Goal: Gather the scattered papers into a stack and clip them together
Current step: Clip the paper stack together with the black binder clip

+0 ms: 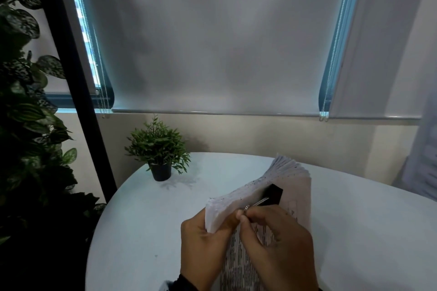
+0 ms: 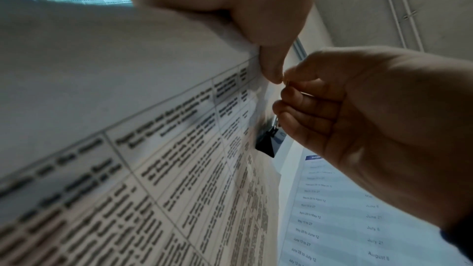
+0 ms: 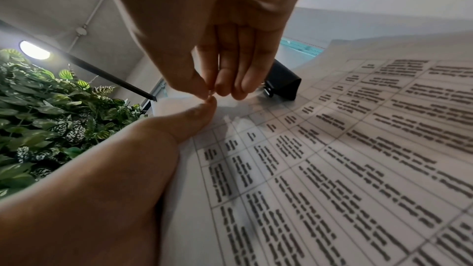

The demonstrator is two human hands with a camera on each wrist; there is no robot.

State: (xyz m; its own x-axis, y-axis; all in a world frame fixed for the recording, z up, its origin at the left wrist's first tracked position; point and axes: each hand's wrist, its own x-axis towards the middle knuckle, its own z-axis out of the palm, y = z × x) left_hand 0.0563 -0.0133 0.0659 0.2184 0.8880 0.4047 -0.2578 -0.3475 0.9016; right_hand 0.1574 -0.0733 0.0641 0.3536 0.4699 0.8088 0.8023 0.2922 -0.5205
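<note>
A thick paper stack (image 1: 292,186) with printed tables is held tilted above the white round table (image 1: 146,231). My left hand (image 1: 205,231) grips its near left corner, thumb (image 2: 271,64) on the printed top sheet. A black binder clip (image 1: 273,192) sits clamped on the stack's upper edge. My right hand (image 1: 246,216) pinches the clip's silver wire handle (image 1: 259,203) between thumb and fingertips. The right wrist view shows the clip (image 3: 282,82) behind those fingers (image 3: 222,86), with the left thumb (image 3: 197,118) just below them. The clip (image 2: 266,145) also shows in the left wrist view.
A small potted plant (image 1: 159,149) stands at the table's far left edge. A tall leafy plant (image 1: 28,125) and a black pole (image 1: 78,101) stand left of the table. A wall with drawn blinds lies behind.
</note>
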